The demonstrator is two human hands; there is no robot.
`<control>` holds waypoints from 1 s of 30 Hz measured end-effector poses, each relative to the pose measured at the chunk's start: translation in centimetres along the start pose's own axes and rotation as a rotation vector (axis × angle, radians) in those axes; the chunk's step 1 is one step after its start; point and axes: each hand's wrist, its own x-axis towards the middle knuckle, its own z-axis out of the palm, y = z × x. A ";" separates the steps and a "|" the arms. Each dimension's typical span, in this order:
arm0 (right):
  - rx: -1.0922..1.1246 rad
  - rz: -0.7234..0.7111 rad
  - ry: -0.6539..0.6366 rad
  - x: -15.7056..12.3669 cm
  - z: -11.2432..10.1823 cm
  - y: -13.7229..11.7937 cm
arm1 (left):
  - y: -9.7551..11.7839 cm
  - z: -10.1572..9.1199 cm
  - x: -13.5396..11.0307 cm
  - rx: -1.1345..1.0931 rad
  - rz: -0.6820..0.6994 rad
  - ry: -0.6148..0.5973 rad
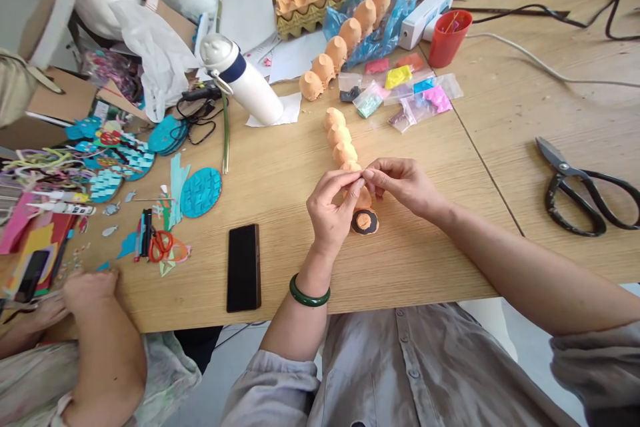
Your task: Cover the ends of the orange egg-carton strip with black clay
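A person's left hand [327, 207] and right hand [403, 181] meet at the fingertips over a wooden table [290, 213], each pinching with thumb and fingers; whether a small piece sits between them cannot be told. Directly beneath lies a row of orange egg-carton cups [343, 150], running away from the person, its near end bearing a black ring [355, 222] around an orange centre. The row sits squarely before the body, apparently so that both hands reach it equally, and the tight pinch suggests fine work. Just beyond, small bags [399, 76] of coloured material lie scattered, seemingly left there for easy picking, near a second row of cups [350, 33]. A phone [243, 268] lies face up to the left; large scissors [564, 167] rest at right, probably set aside to leave elbow room. At far left, a co-worker's arm [103, 340] leans at the table's edge.
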 end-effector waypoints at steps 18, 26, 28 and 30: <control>0.053 0.014 -0.010 0.3 -0.6 0.3 | -0.3 0.3 0.0 -0.099 -0.004 -0.032; 0.083 0.056 -0.083 0.1 -0.3 -0.4 | -0.2 0.2 0.0 0.003 0.105 0.044; 0.112 0.047 -0.087 0.1 -0.4 -0.3 | -0.2 0.1 0.0 -0.001 0.110 0.027; 0.116 0.019 -0.070 0.2 -0.5 -0.2 | -0.3 0.1 0.1 -0.036 0.100 -0.003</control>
